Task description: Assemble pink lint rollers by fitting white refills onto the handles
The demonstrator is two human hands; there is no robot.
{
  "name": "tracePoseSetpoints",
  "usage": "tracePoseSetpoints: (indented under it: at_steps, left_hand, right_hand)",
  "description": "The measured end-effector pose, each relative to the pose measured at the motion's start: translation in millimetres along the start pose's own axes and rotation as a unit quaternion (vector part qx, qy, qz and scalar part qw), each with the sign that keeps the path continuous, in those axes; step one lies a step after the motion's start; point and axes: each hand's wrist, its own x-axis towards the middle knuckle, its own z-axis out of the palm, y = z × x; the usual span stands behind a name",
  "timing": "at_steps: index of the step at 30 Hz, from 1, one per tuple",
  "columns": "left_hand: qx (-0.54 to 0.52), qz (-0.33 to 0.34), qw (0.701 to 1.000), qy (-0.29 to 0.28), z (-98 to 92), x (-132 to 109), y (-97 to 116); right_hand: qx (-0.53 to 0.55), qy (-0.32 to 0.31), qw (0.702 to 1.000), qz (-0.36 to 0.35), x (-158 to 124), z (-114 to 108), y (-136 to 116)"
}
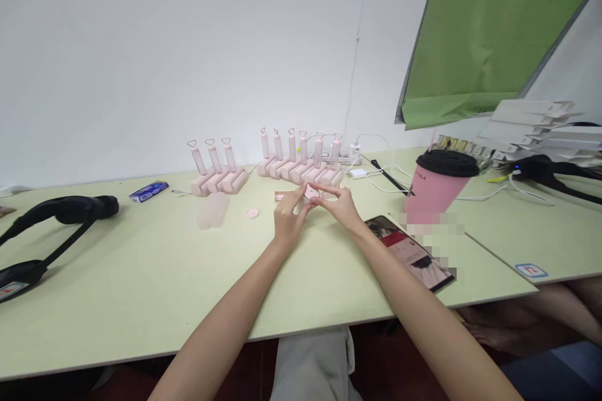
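My left hand (290, 213) and my right hand (342, 205) meet over the middle of the table. Between their fingertips is a small pink piece (311, 192) with a rounded face; its exact kind is too small to tell. Just behind my left hand lies a shallow pink rectangular piece (283, 195), partly covered. A flat round pink disc (253, 213) rests on the table to the left. Further left is a sheet of translucent film (213, 210). Behind the hands, several pink cylinders (301, 171) lie in a row, with slim clear tubes (303, 149) topped by heart-shaped loops standing at them.
More pink cylinders (220, 182) sit at back left, near a blue packet (149, 191). Black headgear (70, 210) lies far left. On the right are a tablet (414, 254), a pink lidded cup (437, 185), white cables (390, 178) and stacked white boxes (531, 128). Another person's legs show lower right.
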Motion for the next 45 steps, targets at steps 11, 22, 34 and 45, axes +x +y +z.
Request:
tracePoseSetpoints:
  at_steps: [11, 22, 34, 45]
  left_hand:
    - [0.043, 0.055, 0.998, 0.001, -5.5, 2, 2]
    - [-0.007, -0.1, 0.994, -0.042, -3.9, 4, -2]
    - [-0.061, -0.151, 0.984, -0.079, -11.2, 10, -25]
    - [-0.047, -0.035, 0.968, -0.242, -13.1, 12, -24]
  right_hand:
    - [0.034, -0.021, 0.999, -0.013, -1, 2, -3]
    - [-0.02, -0.026, 0.998, -0.062, -5, 3, 11]
    - [-0.143, -0.116, 0.981, -0.06, -15, 27, 25]
    - [-0.023, 0.019, 0.999, 0.045, -13, 28, 37]
